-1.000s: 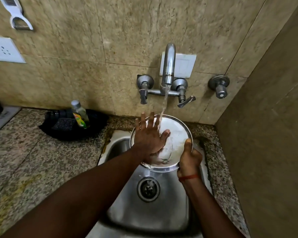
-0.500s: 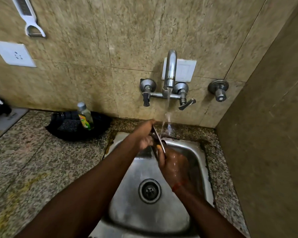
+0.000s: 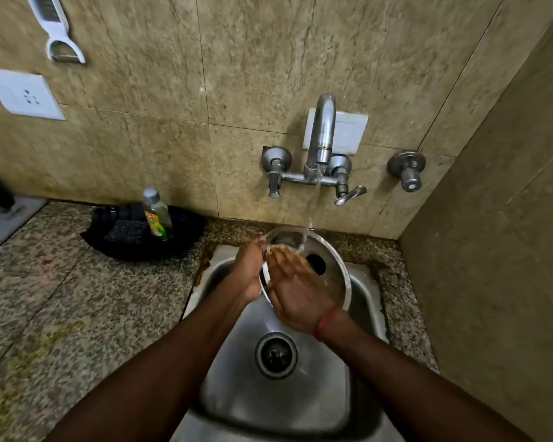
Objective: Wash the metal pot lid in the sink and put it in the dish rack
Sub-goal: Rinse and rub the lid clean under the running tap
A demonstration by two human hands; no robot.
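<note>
The lid [image 3: 334, 275] sits at centre frame, tilted over the back of the sink [image 3: 300, 406], with water [image 3: 312, 205] from the tap [image 3: 321, 132] striking its upper edge. The left hand [image 3: 248, 272] grips the lid's left rim, its fingertips hidden behind the metal. The right hand [image 3: 296, 290] lies flat on the lid's face, fingers straight and close together. A bottle [image 3: 157, 215] stands on the counter [image 3: 61, 298] at left.
</note>
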